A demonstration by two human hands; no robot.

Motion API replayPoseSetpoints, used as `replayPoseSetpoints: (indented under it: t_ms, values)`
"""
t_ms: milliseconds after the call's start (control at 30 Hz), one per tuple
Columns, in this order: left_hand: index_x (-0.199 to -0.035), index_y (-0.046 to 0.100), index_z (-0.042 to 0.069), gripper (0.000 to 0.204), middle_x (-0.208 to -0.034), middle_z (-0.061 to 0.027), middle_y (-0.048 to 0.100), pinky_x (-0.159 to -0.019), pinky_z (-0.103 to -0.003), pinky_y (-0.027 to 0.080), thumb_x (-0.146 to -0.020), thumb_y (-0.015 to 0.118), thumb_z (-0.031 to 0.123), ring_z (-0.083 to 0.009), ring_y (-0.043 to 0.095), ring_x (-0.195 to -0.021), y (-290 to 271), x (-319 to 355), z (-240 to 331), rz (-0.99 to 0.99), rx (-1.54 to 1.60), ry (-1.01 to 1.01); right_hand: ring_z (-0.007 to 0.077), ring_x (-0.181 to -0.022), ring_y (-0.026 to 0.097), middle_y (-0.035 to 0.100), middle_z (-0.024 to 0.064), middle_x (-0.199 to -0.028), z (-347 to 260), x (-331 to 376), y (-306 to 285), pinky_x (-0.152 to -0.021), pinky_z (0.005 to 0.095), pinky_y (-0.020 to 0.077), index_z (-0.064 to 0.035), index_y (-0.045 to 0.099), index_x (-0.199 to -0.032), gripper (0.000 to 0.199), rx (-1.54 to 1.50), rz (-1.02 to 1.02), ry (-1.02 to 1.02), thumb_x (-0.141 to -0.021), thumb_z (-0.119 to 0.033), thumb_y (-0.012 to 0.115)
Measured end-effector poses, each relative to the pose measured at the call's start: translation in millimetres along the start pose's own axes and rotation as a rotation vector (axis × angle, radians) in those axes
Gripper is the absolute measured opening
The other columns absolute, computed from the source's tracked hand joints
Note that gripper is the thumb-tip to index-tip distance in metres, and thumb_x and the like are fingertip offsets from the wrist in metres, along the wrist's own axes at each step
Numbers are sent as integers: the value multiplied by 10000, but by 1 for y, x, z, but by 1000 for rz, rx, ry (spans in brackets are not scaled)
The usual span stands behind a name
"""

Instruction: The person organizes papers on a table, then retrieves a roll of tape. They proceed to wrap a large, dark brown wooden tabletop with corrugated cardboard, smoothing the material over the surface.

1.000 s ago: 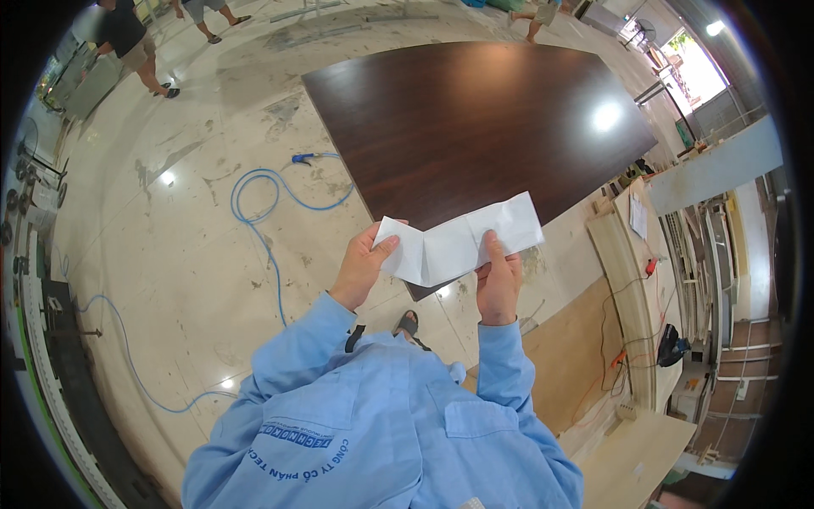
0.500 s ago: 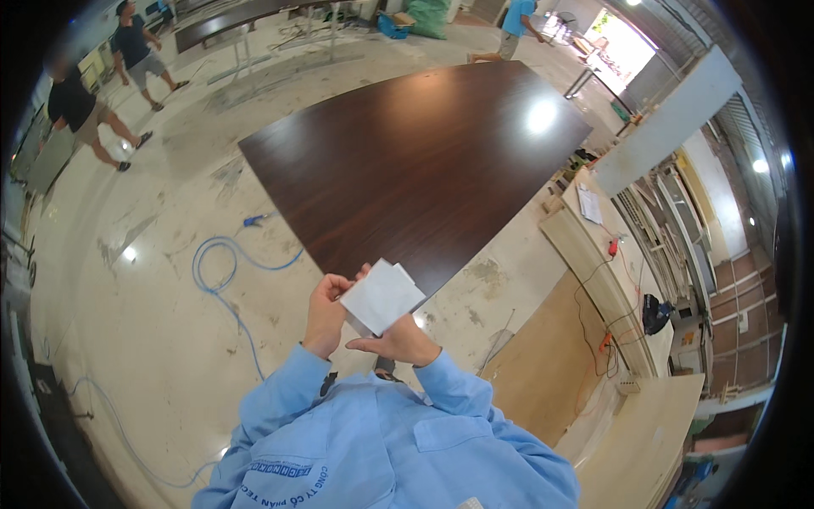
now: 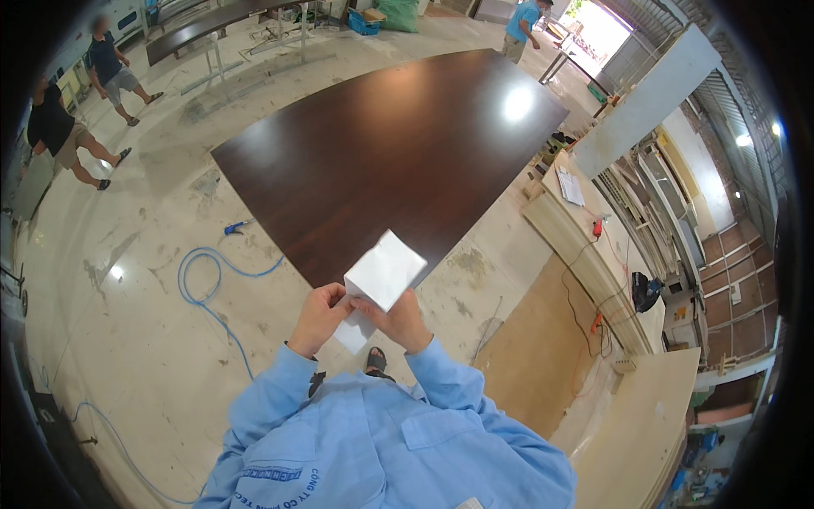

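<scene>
Both hands hold a white folded sheet (image 3: 388, 270), which looks like paper or thin cloth; its exact material cannot be made out. My left hand (image 3: 317, 321) pinches the sheet's left edge with closed fingers. My right hand (image 3: 407, 322) grips from the right, its thumb lying across the front and its other fingers hidden behind. A paler flap of the sheet hangs below the thumbs. Just beyond the hands is the near end of a large dark brown tabletop (image 3: 398, 161) with a glossy surface.
A blue air hose (image 3: 202, 301) with a blue nozzle (image 3: 239, 227) coils on the floor to the left. On the right runs a pale bench (image 3: 593, 254) with papers, cords and a black bag (image 3: 646, 292). Two people stand far left; a person in blue (image 3: 521, 30) is beyond the tabletop.
The sheet has been turned in my hands, and a flap now hangs below the thumbs. My right thumb has come onto its front. The person in blue has turned beside the far end.
</scene>
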State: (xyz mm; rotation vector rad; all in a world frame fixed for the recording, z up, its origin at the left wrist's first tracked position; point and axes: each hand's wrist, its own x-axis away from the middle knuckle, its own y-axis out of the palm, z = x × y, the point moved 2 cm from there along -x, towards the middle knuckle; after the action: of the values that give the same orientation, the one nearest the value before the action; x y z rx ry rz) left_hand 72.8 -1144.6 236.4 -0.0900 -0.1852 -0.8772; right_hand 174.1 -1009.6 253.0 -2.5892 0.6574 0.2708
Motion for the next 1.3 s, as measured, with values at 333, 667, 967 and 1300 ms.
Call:
replayPoseSetpoints:
  t_ms: [333, 667, 967, 1300]
  values:
    - [-979, 674, -8, 184, -825, -19, 670, -659, -257, 465, -952, 586, 151, -61, 577, -749, -5, 9, 4, -70, -181, 31, 262, -869, 702, 722, 115, -965, 7, 3, -7, -758, 358, 549, -40, 708, -1051, 257, -156, -36, 106, -802, -85, 756]
    - [-926, 679, -35, 197, -778, -35, 673, -639, -275, 477, -954, 596, 142, -80, 585, -709, -8, 17, 12, -72, -41, -33, 182, -891, 661, 677, 98, -1005, 4, 12, 0, -759, 329, 543, 1, 617, -1150, 325, -58, 42, -35, -855, -77, 730]
    - [-912, 656, -20, 196, -742, 7, 614, -631, -256, 440, -982, 581, 147, -52, 517, -697, -11, 16, 18, -152, 16, 20, 170, -968, 635, 652, 90, -1075, 6, 19, 4, -810, 320, 532, -1, 583, -1200, 356, -368, 62, 275, -889, -106, 723]
    - [-883, 625, 16, 156, -736, 25, 582, -652, -255, 430, -974, 576, 134, -45, 491, -720, -22, 0, 9, -235, -293, 150, 165, -961, 626, 651, 99, -1055, 2, 0, 5, -790, 309, 517, 11, 595, -1153, 315, -244, 6, 62, -858, -42, 694]
